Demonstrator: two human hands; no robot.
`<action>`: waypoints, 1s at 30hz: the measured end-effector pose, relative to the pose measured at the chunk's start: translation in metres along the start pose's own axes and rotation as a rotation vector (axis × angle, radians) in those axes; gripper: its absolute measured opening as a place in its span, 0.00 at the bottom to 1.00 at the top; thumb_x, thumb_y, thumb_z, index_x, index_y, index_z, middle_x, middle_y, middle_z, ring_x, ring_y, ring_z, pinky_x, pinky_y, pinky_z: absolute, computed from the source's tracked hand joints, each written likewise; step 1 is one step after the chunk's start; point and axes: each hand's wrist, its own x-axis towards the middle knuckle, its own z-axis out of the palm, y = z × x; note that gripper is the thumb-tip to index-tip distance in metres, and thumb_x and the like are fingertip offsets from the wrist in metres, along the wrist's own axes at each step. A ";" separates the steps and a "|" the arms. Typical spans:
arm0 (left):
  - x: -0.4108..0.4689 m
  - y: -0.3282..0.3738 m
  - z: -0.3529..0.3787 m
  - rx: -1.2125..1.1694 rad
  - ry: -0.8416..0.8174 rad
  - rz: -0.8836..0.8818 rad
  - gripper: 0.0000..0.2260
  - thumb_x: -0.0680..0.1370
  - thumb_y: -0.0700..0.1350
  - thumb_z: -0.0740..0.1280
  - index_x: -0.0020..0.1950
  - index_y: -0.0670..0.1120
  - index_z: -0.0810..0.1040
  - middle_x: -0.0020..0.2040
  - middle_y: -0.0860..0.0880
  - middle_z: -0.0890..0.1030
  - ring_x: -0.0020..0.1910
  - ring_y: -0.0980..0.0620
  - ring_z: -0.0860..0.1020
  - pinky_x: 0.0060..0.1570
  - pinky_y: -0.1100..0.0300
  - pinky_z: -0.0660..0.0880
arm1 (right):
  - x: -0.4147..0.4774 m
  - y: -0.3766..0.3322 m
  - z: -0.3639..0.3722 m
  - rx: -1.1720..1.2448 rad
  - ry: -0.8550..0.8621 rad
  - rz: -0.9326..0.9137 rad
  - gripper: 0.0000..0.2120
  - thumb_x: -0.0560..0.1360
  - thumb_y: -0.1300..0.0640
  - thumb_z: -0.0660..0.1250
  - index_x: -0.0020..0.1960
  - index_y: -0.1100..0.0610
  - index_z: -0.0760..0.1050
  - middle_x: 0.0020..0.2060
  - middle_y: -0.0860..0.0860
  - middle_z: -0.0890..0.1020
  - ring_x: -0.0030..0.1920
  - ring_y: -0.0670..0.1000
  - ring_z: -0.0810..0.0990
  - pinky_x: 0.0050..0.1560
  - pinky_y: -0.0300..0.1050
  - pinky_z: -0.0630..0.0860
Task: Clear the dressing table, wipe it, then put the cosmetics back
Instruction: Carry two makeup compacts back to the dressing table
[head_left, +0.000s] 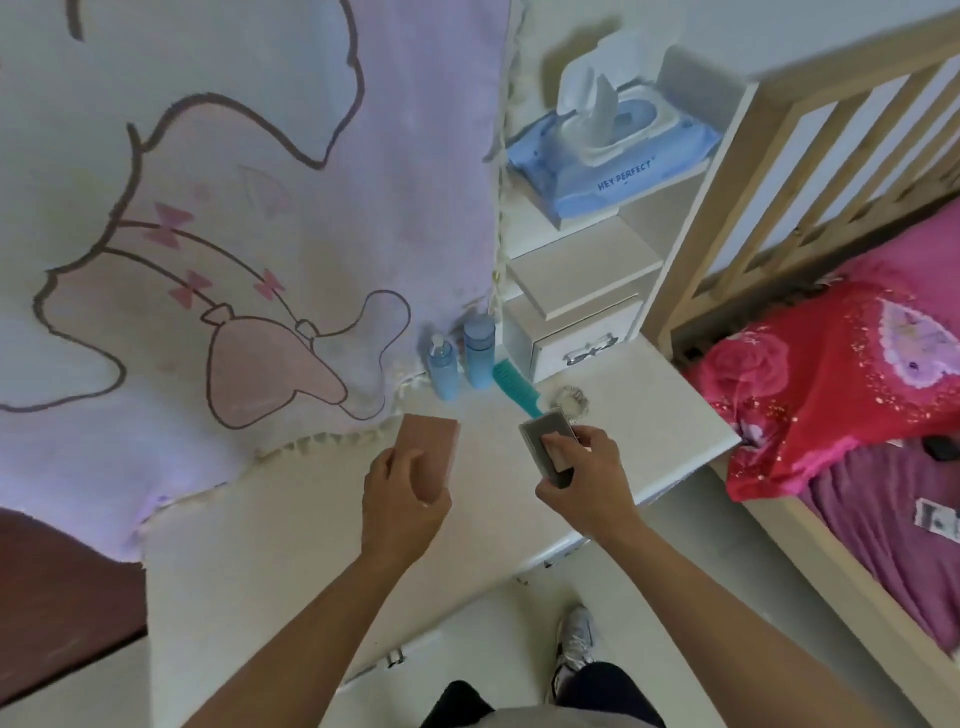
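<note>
My left hand (402, 506) grips a pink rectangular box (428, 449) just above the white dressing table (291, 525). My right hand (584, 475) holds a small grey case (545, 434), thumb on its top face, over the table's right part. Two light blue bottles (444, 371) (479, 353) stand at the back of the table. A teal comb (511, 387) lies beside them, its near end hidden behind the grey case. A small sparkly hair tie (571, 401) lies just past my right hand.
A pale blanket with a cartoon print (223, 208) hangs over the table's back and left. A white drawer unit (576, 332) carries a blue pack of wet wipes (613, 156). A wooden bed with a red pillow (831, 374) stands to the right.
</note>
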 end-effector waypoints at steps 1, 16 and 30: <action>0.003 0.003 0.009 0.008 0.004 -0.048 0.25 0.69 0.49 0.74 0.65 0.49 0.72 0.66 0.47 0.69 0.61 0.46 0.70 0.58 0.53 0.71 | 0.013 0.005 0.002 -0.007 -0.045 -0.012 0.30 0.65 0.53 0.74 0.67 0.50 0.76 0.65 0.55 0.70 0.62 0.56 0.70 0.62 0.54 0.74; 0.044 -0.026 0.091 0.044 -0.083 -0.295 0.25 0.72 0.50 0.73 0.67 0.50 0.71 0.70 0.40 0.65 0.63 0.38 0.68 0.59 0.45 0.72 | 0.097 0.023 0.074 -0.068 -0.399 -0.084 0.26 0.62 0.51 0.69 0.60 0.52 0.78 0.57 0.56 0.74 0.58 0.59 0.72 0.55 0.54 0.75; 0.087 -0.021 0.106 0.090 -0.244 -0.239 0.24 0.79 0.51 0.64 0.74 0.49 0.65 0.77 0.40 0.50 0.72 0.39 0.60 0.63 0.46 0.70 | 0.154 -0.003 0.100 -0.135 -0.347 -0.045 0.19 0.76 0.55 0.67 0.67 0.54 0.75 0.63 0.60 0.72 0.62 0.62 0.71 0.63 0.53 0.70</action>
